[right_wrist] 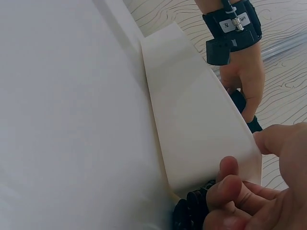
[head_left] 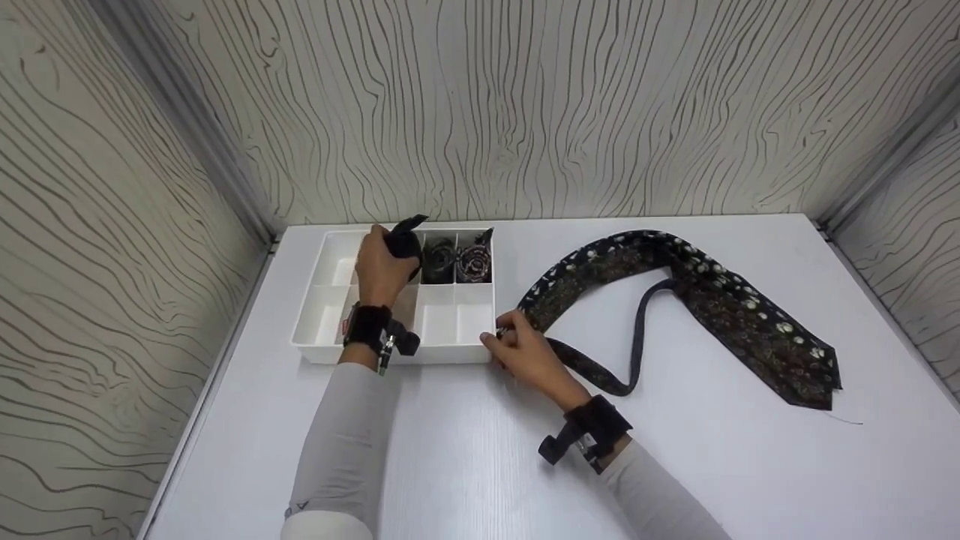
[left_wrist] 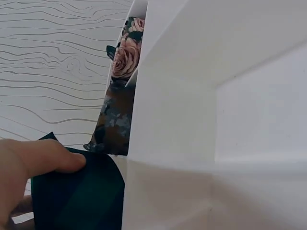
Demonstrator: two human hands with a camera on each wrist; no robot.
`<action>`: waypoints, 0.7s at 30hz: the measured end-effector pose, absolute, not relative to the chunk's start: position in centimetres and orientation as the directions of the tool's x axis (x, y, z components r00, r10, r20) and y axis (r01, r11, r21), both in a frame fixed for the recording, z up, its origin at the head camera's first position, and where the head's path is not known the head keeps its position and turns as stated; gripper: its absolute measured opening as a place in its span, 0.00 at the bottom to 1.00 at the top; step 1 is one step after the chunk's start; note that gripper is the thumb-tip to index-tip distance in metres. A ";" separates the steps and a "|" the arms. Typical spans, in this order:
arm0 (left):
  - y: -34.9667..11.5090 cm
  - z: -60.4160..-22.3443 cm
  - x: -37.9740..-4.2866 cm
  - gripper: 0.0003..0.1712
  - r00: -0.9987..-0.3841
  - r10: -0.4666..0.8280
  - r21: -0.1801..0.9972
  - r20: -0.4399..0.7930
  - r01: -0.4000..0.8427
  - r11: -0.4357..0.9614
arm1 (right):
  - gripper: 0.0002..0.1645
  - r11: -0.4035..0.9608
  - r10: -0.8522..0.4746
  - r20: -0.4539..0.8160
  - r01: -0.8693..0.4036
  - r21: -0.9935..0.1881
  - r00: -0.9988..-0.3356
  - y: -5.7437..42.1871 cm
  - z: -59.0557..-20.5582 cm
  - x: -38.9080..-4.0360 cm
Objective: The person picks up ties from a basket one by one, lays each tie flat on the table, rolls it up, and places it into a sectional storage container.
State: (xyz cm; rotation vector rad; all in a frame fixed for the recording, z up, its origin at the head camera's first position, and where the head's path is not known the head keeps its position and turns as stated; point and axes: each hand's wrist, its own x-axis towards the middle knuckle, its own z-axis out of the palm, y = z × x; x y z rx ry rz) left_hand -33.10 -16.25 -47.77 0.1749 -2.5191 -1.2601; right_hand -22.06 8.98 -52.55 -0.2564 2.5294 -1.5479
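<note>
My left hand (head_left: 384, 262) grips a rolled dark necktie (head_left: 403, 246) at the back row of the white divided box (head_left: 450, 354). In the left wrist view the rolled tie (left_wrist: 79, 191) looks dark green, and the thumb presses on it. Two rolled patterned ties, one dark (head_left: 439, 262) and one with roses (left_wrist: 125, 60), sit in the compartments to its right. My right hand (head_left: 529, 356) holds the box's front right corner, thumb at the rim and fingers against the outside. Beside that hand lies an unrolled floral tie (head_left: 750, 315), curved across the table.
The white table (head_left: 465, 465) runs up to a wood-patterned back wall (head_left: 525, 112). Panels stand at the left (head_left: 90, 262) and right. A loose thread (head_left: 847, 421) trails from the wide end of the floral tie.
</note>
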 end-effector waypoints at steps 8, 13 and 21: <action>-16.3 -49.7 -34.7 0.30 -0.921 -0.304 0.778 0.242 -0.003 0.629 | 0.28 0.438 -0.254 -0.070 -0.050 -0.898 -0.965 9.1 -52.5 -22.0; -16.0 -48.5 -33.5 0.30 -0.915 -0.323 0.764 0.240 -0.027 0.645 | 0.27 0.460 -0.244 -0.052 -0.068 -0.885 -0.968 9.0 -52.5 -21.9; -15.4 -48.4 -33.8 0.34 -0.944 -0.283 0.724 0.167 -0.078 0.686 | 0.28 0.448 -0.242 -0.049 -0.067 -0.892 -0.969 9.1 -52.4 -21.9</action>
